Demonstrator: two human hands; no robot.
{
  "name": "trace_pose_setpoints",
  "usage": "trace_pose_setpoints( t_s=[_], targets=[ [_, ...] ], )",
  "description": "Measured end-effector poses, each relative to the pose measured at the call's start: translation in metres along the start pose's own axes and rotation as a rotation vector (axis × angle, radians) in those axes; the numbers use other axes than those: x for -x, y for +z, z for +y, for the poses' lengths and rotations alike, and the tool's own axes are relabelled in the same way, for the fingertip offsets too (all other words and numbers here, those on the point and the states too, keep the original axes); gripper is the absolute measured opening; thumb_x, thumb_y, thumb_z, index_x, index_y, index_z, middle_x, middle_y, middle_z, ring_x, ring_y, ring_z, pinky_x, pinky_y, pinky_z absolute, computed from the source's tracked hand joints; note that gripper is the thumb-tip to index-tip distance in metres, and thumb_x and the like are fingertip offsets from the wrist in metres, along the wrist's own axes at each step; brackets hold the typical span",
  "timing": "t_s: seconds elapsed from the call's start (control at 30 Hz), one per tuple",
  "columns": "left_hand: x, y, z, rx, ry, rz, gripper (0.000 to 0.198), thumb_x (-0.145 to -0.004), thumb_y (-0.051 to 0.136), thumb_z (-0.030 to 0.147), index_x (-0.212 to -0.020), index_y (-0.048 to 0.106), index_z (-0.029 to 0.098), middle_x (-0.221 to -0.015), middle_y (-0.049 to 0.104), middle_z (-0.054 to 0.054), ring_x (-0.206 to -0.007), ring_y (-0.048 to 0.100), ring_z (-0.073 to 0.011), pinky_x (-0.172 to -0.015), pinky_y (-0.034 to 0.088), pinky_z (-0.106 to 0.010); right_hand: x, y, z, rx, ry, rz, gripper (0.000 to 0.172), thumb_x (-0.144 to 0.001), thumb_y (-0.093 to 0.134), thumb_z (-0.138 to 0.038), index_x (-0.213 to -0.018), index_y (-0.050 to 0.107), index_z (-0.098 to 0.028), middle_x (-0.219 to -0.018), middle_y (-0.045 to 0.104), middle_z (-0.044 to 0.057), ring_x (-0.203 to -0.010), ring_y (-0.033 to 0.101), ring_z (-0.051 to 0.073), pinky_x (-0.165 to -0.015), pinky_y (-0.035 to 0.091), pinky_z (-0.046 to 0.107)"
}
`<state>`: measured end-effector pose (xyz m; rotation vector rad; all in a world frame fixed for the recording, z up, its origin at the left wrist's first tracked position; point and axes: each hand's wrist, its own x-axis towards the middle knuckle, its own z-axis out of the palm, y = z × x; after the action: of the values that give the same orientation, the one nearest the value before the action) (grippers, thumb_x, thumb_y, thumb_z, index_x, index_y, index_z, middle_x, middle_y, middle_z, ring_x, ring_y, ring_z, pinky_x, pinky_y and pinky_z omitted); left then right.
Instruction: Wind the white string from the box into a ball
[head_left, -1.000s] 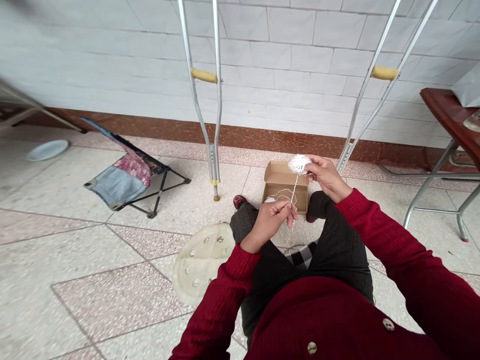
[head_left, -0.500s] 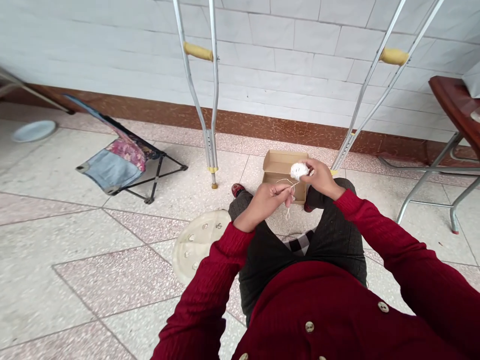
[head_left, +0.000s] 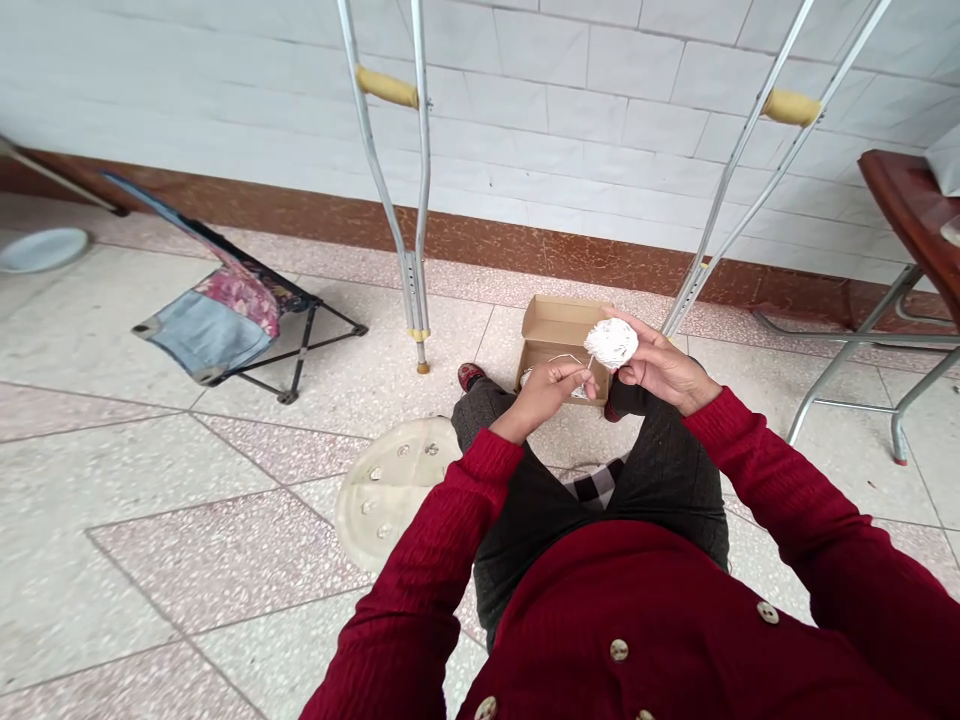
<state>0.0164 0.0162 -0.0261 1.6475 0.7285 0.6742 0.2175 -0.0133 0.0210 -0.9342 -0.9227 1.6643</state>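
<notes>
Between the thumb and fingers of my right hand is a ball of white yarn, held up with its wound face toward me. My left hand is closed in a pinch on the loose white strand, which loops above the fingers and runs toward the ball. Beneath both hands, an open cardboard box stands on the floor with its lid tipped back. Some white material shows inside the box, partly covered by my left hand.
Two metal crutches lean at the tiled wall. A folding stool stands at left, a pale round plastic lid-like piece lies by my leg, and a brown-topped table stands at right.
My right hand has turned and shifted slightly right, so more of the yarn ball faces me. My left hand has moved a little, still pinching the strand. The view has shifted slightly.
</notes>
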Motion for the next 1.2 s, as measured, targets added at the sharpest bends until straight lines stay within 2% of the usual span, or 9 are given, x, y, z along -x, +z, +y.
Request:
trace_pose_setpoints(
  t_s=[0.1,0.27,0.43,0.57,0.73,0.83,0.9,1.07,1.2],
  targets=[
    [0.004,0.004,0.004,0.030,-0.017,-0.038,0.035,-0.092,0.052,0.038,-0.073,0.071,0.015,-0.077,0.072,-0.005,-0.079,0.064,-0.0165,-0.082,0.047,-0.029,-0.018,-0.002,0.008,0.051,-0.003,0.149,0.040,-0.066,0.075,-0.028,-0.105,0.066,-0.020,-0.087,0.067,0.001,-0.063,0.057,0.010,-0.048,0.041,0.019],
    [0.006,0.004,-0.006,0.029,-0.069,-0.026,0.034,-0.092,0.053,0.039,-0.076,0.071,0.015,-0.075,0.073,-0.005,-0.077,0.064,-0.0171,-0.081,0.047,-0.030,-0.036,-0.001,0.026,0.285,-0.184,0.411,0.051,-0.056,0.078,-0.024,-0.104,0.064,-0.018,-0.076,0.064,-0.002,-0.056,0.052,0.010,-0.042,0.035,0.019],
    [0.010,0.004,-0.009,0.027,-0.081,-0.027,0.037,-0.093,0.051,0.042,-0.077,0.072,0.015,-0.071,0.072,-0.005,-0.076,0.064,-0.0172,-0.080,0.047,-0.029,-0.036,-0.002,0.015,0.343,-0.392,0.478,0.049,-0.064,0.071,-0.027,-0.111,0.061,-0.022,-0.089,0.064,0.001,-0.064,0.052,0.012,-0.045,0.037,0.020],
    [0.021,0.009,0.001,-0.004,-0.084,-0.055,0.037,-0.093,0.051,0.042,-0.073,0.070,0.016,-0.072,0.072,-0.003,-0.076,0.063,-0.0168,-0.080,0.046,-0.028,-0.044,-0.023,0.001,0.443,-0.537,0.582,0.046,-0.066,0.069,-0.025,-0.112,0.061,-0.023,-0.093,0.062,0.001,-0.070,0.052,0.014,-0.050,0.040,0.022],
    [0.035,0.006,0.015,0.020,-0.084,-0.061,0.035,-0.093,0.051,0.041,-0.076,0.070,0.017,-0.069,0.071,-0.002,-0.073,0.062,-0.0163,-0.079,0.045,-0.027,-0.047,-0.052,0.007,0.853,-0.550,0.603,0.043,-0.068,0.066,-0.021,-0.111,0.064,-0.021,-0.095,0.063,0.004,-0.081,0.055,0.019,-0.073,0.047,0.032],
    [0.034,-0.008,0.026,-0.006,-0.068,-0.078,0.037,-0.092,0.052,0.042,-0.071,0.070,0.017,-0.072,0.071,-0.004,-0.075,0.063,-0.0172,-0.079,0.045,-0.028,-0.038,-0.058,0.020,1.160,-0.472,0.526,0.047,-0.070,0.064,-0.020,-0.116,0.065,-0.022,-0.105,0.062,0.008,-0.092,0.057,0.024,-0.084,0.045,0.037],
    [0.029,-0.022,0.032,-0.028,-0.058,-0.039,0.038,-0.091,0.052,0.043,-0.071,0.071,0.016,-0.075,0.071,-0.005,-0.076,0.062,-0.0176,-0.078,0.045,-0.028,-0.027,-0.057,0.030,1.205,-0.381,0.384,0.047,-0.069,0.065,-0.018,-0.116,0.066,-0.022,-0.104,0.062,0.009,-0.093,0.058,0.025,-0.083,0.046,0.038],
    [0.007,-0.047,0.026,-0.137,-0.054,0.118,0.036,-0.088,0.055,0.041,-0.069,0.071,0.015,-0.071,0.069,-0.003,-0.065,0.056,-0.0144,-0.067,0.043,-0.025,0.013,-0.036,0.040,0.642,-0.016,-0.144,0.046,-0.068,0.069,-0.018,-0.113,0.065,-0.023,-0.097,0.065,0.004,-0.078,0.059,0.018,-0.058,0.047,0.026],
    [-0.005,-0.032,0.009,-0.055,-0.061,0.071,0.036,-0.085,0.059,0.045,-0.067,0.070,0.015,-0.068,0.068,-0.002,-0.066,0.058,-0.0154,-0.068,0.045,-0.026,0.031,-0.005,0.015,0.210,0.051,-0.223,0.052,-0.071,0.075,-0.025,-0.121,0.060,-0.025,-0.094,0.065,0.003,-0.064,0.055,0.012,-0.049,0.046,0.022]
  ],
)
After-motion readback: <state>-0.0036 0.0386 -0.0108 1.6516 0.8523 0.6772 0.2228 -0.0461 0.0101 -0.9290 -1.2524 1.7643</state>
